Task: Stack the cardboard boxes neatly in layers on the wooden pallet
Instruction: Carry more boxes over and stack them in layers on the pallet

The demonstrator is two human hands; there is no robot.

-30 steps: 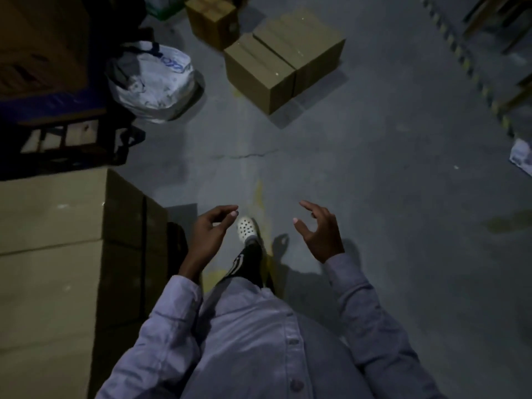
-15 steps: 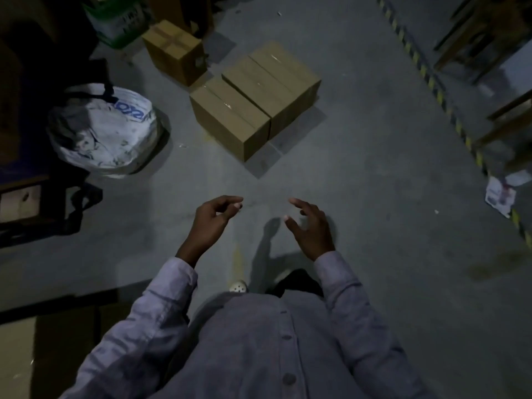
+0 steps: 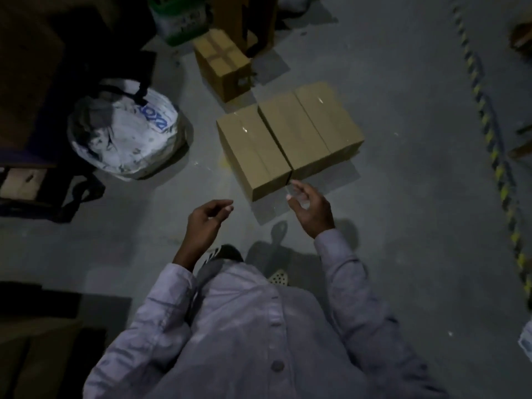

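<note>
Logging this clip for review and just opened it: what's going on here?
A person in a light button-up shirt stands on a dim concrete floor, reaching toward a row of three plain cardboard boxes lying side by side. Both hands are empty and open: the left hand hovers short of the boxes, while the right hand is at the near corner of the row. Nothing is lifted yet. A taped box and a white printed bag sit nearby.

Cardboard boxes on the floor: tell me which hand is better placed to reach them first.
Right. The right hand hovers open just short of the nearest cardboard box; the left hand hangs farther back, fingers curled.
</note>
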